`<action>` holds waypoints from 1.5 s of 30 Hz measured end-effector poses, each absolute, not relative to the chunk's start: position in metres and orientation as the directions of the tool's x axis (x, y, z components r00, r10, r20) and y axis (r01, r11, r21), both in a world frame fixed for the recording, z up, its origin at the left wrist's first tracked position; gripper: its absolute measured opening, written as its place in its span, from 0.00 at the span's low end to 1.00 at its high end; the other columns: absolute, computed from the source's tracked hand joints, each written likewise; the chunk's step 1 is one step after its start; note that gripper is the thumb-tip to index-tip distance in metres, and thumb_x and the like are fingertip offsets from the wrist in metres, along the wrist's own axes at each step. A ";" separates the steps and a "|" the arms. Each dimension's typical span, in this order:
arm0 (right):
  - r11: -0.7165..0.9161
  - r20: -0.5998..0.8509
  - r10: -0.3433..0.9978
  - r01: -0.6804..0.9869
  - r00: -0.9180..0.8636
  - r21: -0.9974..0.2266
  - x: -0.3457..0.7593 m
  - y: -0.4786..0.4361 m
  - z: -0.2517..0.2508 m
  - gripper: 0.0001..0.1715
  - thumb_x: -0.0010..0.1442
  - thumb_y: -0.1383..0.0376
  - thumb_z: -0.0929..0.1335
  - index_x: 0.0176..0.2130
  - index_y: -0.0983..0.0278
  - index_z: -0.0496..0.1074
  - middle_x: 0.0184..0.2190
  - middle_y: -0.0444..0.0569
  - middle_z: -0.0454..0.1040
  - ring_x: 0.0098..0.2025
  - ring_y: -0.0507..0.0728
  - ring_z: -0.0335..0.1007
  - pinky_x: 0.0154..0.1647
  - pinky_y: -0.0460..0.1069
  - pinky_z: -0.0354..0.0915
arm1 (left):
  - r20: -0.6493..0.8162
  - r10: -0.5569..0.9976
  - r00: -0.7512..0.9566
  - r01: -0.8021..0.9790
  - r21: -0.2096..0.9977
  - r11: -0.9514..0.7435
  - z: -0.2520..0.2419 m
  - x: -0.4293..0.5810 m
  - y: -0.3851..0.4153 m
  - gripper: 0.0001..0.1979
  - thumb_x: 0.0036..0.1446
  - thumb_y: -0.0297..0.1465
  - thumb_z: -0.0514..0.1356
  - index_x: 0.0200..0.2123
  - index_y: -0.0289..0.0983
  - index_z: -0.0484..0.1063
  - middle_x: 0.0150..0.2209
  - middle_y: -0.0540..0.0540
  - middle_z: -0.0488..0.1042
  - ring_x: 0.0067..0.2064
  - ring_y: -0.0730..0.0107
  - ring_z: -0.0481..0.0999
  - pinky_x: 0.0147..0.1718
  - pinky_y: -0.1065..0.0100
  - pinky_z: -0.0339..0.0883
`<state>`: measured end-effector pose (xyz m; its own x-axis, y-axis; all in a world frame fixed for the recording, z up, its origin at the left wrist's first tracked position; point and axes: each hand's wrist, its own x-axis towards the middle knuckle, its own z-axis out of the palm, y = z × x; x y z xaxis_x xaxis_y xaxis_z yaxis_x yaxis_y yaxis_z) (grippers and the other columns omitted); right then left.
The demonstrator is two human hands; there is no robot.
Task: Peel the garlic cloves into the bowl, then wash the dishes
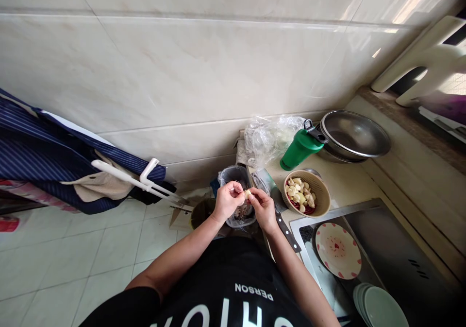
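Kitchen stock, counted by kind

Two hands [227, 199] [262, 209]; one garlic clove [248, 194] between them; one basket of cloves [307, 194], its cloves too many to count; one green bottle [300, 148]; one steel bowl [354, 135]; one patterned plate [338, 250]; one knife [280, 213]; one plastic-lined bin [236, 177]; one crumpled plastic bag [267, 137].

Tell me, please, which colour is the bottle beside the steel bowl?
The bottle is green with a black cap, seen clearly in the head view.
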<state>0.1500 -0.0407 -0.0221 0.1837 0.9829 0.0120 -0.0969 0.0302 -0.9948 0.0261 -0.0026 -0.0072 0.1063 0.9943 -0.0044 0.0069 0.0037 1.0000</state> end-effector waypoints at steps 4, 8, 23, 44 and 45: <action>-0.028 -0.077 0.974 -0.224 0.215 -0.974 0.146 -0.036 -0.025 0.13 0.52 0.58 0.68 0.37 0.62 0.73 0.31 0.47 0.74 0.29 0.53 0.68 0.34 0.50 0.68 | -0.059 0.997 0.053 -0.065 0.996 0.063 -0.013 0.028 0.001 0.05 0.43 0.27 0.61 0.24 0.34 0.66 0.22 0.52 0.67 0.22 0.79 0.67 0.22 0.77 0.64; -0.098 -0.156 0.975 -0.321 0.160 -0.942 0.145 -0.032 -0.024 0.16 0.51 0.56 0.69 0.38 0.62 0.73 0.31 0.46 0.75 0.29 0.53 0.69 0.36 0.50 0.68 | -0.019 0.996 0.088 -0.006 1.000 0.020 -0.013 0.026 0.002 0.05 0.46 0.29 0.60 0.28 0.35 0.69 0.26 0.50 0.71 0.26 0.75 0.71 0.26 0.75 0.67; -0.089 -0.188 0.966 -0.451 0.178 -0.888 0.147 -0.028 -0.028 0.21 0.47 0.56 0.71 0.41 0.60 0.70 0.31 0.45 0.73 0.30 0.52 0.68 0.34 0.48 0.66 | -0.085 0.966 0.245 -0.040 0.994 0.098 -0.014 0.032 0.004 0.07 0.52 0.34 0.58 0.30 0.35 0.69 0.24 0.51 0.69 0.24 0.76 0.68 0.24 0.74 0.64; -0.029 -0.097 0.972 -0.303 0.214 -0.953 0.142 -0.028 -0.029 0.09 0.48 0.62 0.72 0.33 0.62 0.75 0.30 0.46 0.76 0.33 0.53 0.70 0.38 0.49 0.66 | -0.336 0.929 0.155 -0.278 0.888 0.367 -0.016 0.023 0.009 0.07 0.37 0.25 0.63 0.21 0.33 0.67 0.19 0.52 0.70 0.19 0.78 0.70 0.21 0.75 0.65; -0.062 -0.147 0.972 -0.402 0.184 -0.914 0.139 -0.025 -0.031 0.09 0.48 0.62 0.72 0.32 0.63 0.75 0.29 0.45 0.76 0.31 0.52 0.70 0.37 0.49 0.66 | -0.344 0.929 0.134 -0.304 0.878 0.369 -0.017 0.023 0.010 0.07 0.37 0.24 0.63 0.21 0.33 0.66 0.19 0.53 0.69 0.19 0.79 0.69 0.21 0.76 0.64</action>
<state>0.1388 -0.0254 -0.0305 0.1843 0.9719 -0.1466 -0.4015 -0.0617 -0.9138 0.0227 0.0104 -0.0168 0.1343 0.9293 -0.3439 -0.3041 0.3690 0.8783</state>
